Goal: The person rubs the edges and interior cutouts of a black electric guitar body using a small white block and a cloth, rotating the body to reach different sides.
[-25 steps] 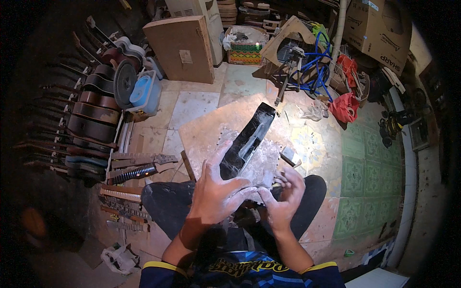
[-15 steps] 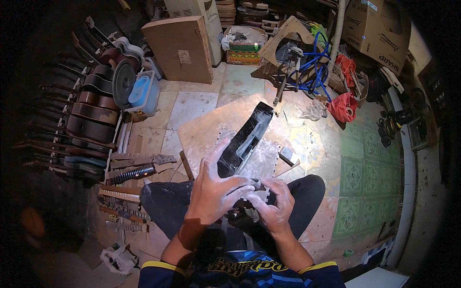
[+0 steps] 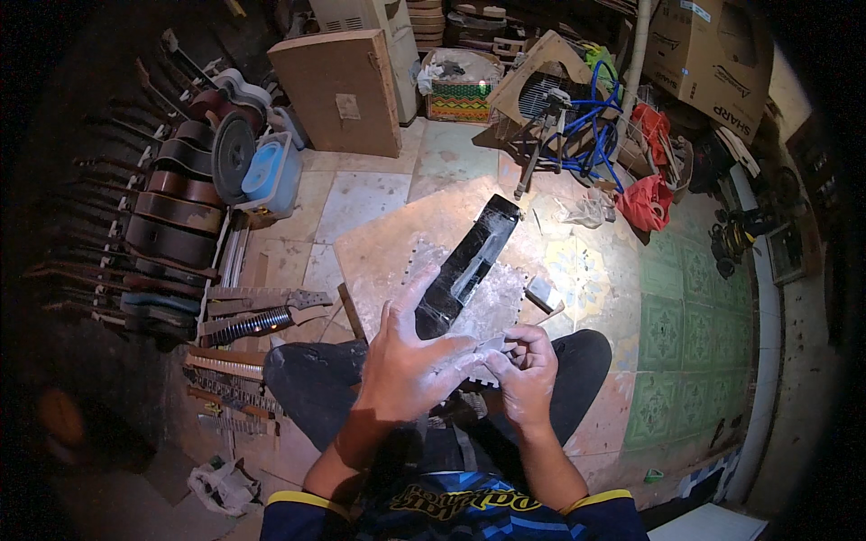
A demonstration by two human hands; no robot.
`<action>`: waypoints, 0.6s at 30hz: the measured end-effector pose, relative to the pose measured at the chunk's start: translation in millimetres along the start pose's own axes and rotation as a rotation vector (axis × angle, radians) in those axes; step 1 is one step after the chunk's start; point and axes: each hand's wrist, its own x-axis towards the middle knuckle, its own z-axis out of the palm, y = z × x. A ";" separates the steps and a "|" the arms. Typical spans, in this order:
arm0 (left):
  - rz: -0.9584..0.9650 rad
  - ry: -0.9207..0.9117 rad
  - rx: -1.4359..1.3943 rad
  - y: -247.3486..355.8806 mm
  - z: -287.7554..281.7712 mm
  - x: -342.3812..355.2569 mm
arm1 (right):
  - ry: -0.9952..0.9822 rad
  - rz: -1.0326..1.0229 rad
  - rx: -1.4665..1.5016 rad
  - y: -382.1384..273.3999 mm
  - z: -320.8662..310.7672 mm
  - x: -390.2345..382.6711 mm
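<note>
A long, black, glossy piece (image 3: 469, 261), dusted with pale powder, stands on a dusty mat with a toothed edge (image 3: 501, 302); it looks like a guitar body seen edge-on. My left hand (image 3: 410, 356) is at its near end, index finger stretched up along its left side. Between my two hands is a small, thin grey sheet (image 3: 492, 344), which looks like sandpaper. My left thumb and lower fingers close toward the sheet's left side. My right hand (image 3: 526, 374) pinches its right side between thumb and fingers. White powder coats both hands.
Under the mat lies a pale board (image 3: 370, 243), with a small dark block (image 3: 543, 294) to the right. Guitars (image 3: 180, 207) stand racked at left, near saws (image 3: 262, 323). Beyond are a brown panel (image 3: 334, 95), blue hose (image 3: 595, 135) and red bag (image 3: 645, 203).
My right hand has moved up slightly, and the grey sheet now shows flatter between my hands. The black piece has shifted a little to the right. My left hand has shifted slightly.
</note>
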 end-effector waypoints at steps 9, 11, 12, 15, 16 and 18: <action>-0.025 0.036 0.002 5.0 7.4 2.0 | 0.018 -0.697 -0.523 12.2 6.0 -4.3; -0.024 0.047 -0.027 3.9 8.2 4.1 | 0.034 -0.729 -0.568 14.0 8.3 -5.8; -0.019 0.046 -0.029 2.9 8.6 4.6 | 0.041 -0.745 -0.590 14.7 9.3 -6.3; -0.007 0.044 -0.024 -1.3 7.7 3.2 | 0.045 -0.763 -0.595 17.1 15.6 -7.4; 0.002 0.043 -0.025 -3.2 8.7 2.6 | 0.055 -0.763 -0.611 17.5 16.4 -7.4; 0.005 0.028 -0.040 -3.7 7.7 1.5 | 0.057 -0.736 -0.602 17.0 16.0 -6.0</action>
